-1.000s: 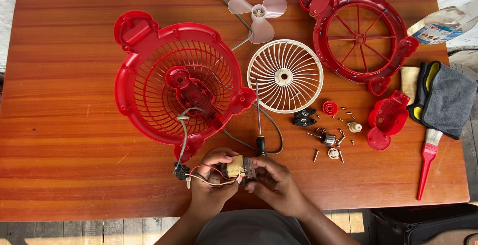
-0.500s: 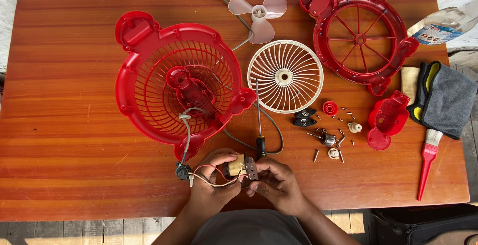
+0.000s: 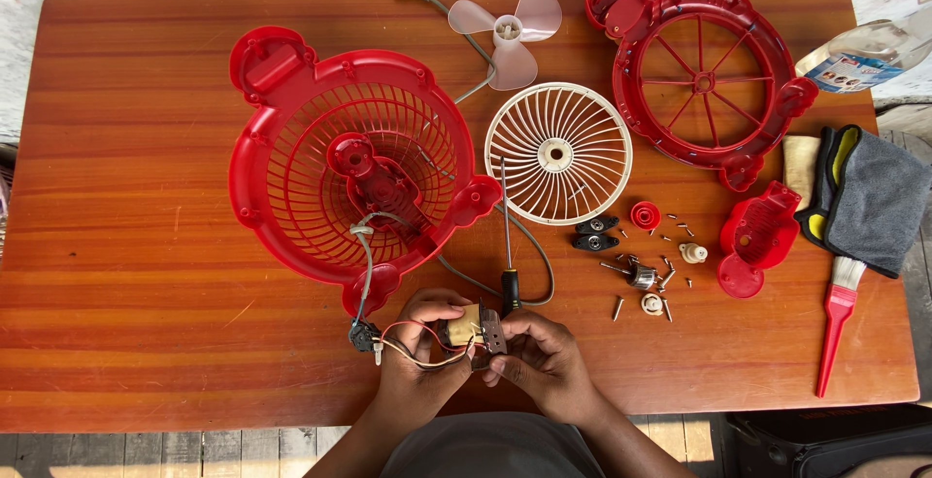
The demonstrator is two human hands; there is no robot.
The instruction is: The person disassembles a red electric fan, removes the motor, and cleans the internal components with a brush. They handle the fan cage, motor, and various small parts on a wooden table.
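Both hands hold a small fan motor [image 3: 474, 329] with a tan coil and a dark metal core near the table's front edge. My left hand [image 3: 419, 362] grips its left side, where red, white and yellow wires [image 3: 398, 347] loop out to a black connector [image 3: 363, 335]. My right hand [image 3: 537, 359] pinches its right side. A grey cable runs from the wires up into the red rear fan housing [image 3: 291, 163]. A screwdriver [image 3: 507, 245] lies just above my hands, its black handle next to my right fingers.
A cream round grille [image 3: 558, 153], a pale propeller blade [image 3: 508, 33] and a red front guard [image 3: 704, 75] lie behind. Loose screws and small parts [image 3: 646, 264] sit right of centre. A red cap [image 3: 757, 237], red brush [image 3: 837, 318], grey cloth [image 3: 879, 197] and spray bottle [image 3: 864, 51] line the right edge.
The hands have turned the motor slightly and the fingers have shifted on it. Everything else on the table is as before.
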